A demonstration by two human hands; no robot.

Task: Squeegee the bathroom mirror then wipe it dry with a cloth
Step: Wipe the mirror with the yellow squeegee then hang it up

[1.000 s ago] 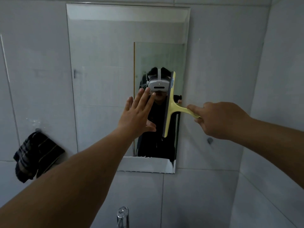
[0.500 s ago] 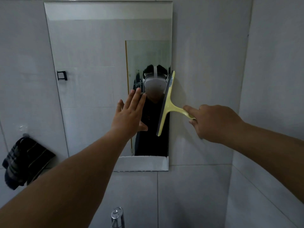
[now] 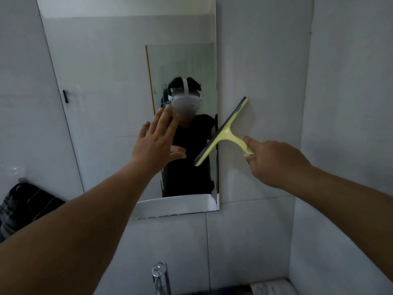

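Observation:
A tall rectangular mirror point(image 3: 106, 81) hangs on the grey tiled wall. My left hand point(image 3: 156, 139) is flat against the glass near its middle, fingers spread and pointing up. My right hand point(image 3: 274, 160) grips the handle of a yellow squeegee point(image 3: 225, 129). The blade is tilted, its lower end over the mirror's right edge and its upper end on the wall tile beside it. A dark striped cloth point(image 3: 23, 205) hangs on a hook at the lower left of the wall.
A chrome tap point(image 3: 160, 277) rises at the bottom centre. The side wall point(image 3: 350, 124) closes in on the right, forming a corner. A small black bracket point(image 3: 66, 96) shows as a reflection in the mirror's left part.
The squeegee has slid right, off the mirror's right edge onto the wall tile, and tilted from near upright to a slant. My left hand stayed on the glass.

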